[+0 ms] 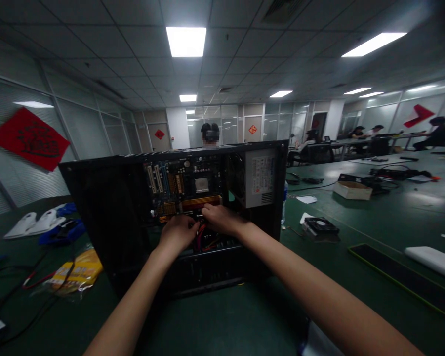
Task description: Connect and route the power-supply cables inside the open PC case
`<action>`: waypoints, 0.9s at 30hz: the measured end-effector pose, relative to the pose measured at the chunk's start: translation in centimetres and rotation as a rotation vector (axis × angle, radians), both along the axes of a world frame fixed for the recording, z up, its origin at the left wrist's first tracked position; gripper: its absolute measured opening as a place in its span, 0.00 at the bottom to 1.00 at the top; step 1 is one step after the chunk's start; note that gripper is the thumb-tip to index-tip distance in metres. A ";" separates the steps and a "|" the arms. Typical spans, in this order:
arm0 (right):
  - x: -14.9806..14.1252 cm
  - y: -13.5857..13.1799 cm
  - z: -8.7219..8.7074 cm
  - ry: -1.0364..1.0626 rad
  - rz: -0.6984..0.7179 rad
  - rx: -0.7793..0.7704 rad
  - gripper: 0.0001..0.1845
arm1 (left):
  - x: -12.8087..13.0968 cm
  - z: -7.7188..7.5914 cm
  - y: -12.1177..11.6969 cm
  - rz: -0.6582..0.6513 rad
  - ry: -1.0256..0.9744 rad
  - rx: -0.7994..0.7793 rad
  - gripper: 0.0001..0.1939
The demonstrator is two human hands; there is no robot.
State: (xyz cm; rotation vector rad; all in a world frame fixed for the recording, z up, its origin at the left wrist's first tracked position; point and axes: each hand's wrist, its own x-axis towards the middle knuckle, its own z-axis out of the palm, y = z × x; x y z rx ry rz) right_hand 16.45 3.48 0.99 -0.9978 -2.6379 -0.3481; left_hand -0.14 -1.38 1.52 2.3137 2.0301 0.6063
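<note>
An open black computer case [107,207] stands on the green table [244,316], its motherboard [185,185] and silver power supply [263,178] showing. Both my hands reach inside, below the red memory slots [202,200]. My left hand [178,232] is curled, fingers pinched at red cables [200,236] near the case floor. My right hand [218,218] is closed too, fingertips pressed at the same spot just under the slots. What the fingers grip is too small and dark to name.
A cooling fan [320,226] lies right of the case, with a black mat [403,277] and a white slab [435,261] beyond. A yellow bag [77,272], cables and white parts [37,222] lie left. A person [210,134] sits behind the case; others work at far right.
</note>
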 end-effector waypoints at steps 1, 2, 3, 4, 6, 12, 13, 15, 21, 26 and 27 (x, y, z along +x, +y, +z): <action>0.0 0.0 -0.1 0.003 -0.005 0.000 0.09 | 0.0 0.0 -0.1 0.004 -0.004 -0.005 0.17; -0.1 0.1 -0.1 0.005 -0.013 0.001 0.09 | 0.1 0.1 -0.1 0.009 -0.007 -0.009 0.17; -0.1 0.1 -0.1 0.005 -0.020 0.005 0.09 | 0.1 0.1 -0.1 0.012 -0.009 -0.012 0.17; -0.2 0.2 -0.1 0.004 -0.026 0.012 0.08 | 0.1 0.2 -0.2 0.011 -0.008 -0.014 0.17; -0.3 0.2 -0.2 -0.006 -0.028 0.029 0.08 | 0.2 0.2 -0.2 0.004 0.000 -0.014 0.17; -0.4 0.3 -0.2 -0.029 -0.031 0.048 0.10 | 0.1 -0.1 0.0 -0.001 0.035 0.007 0.17; -0.4 0.3 -0.2 -0.029 -0.025 0.048 0.10 | 0.1 -0.2 0.0 0.000 0.039 0.010 0.18; -0.4 0.3 -0.2 -0.035 -0.022 0.042 0.10 | 0.1 -0.2 -0.1 -0.004 0.046 0.018 0.18; -0.7 0.3 0.0 -0.044 -0.084 0.052 0.11 | 0.4 -0.1 -0.4 -0.012 0.084 0.024 0.17; -0.4 0.2 -0.1 -0.017 -0.047 0.098 0.11 | 0.7 0.0 -0.9 0.023 0.154 0.104 0.15; -0.2 0.1 -0.1 -0.013 -0.033 0.098 0.11 | 0.9 0.0 -0.9 0.028 0.173 0.117 0.15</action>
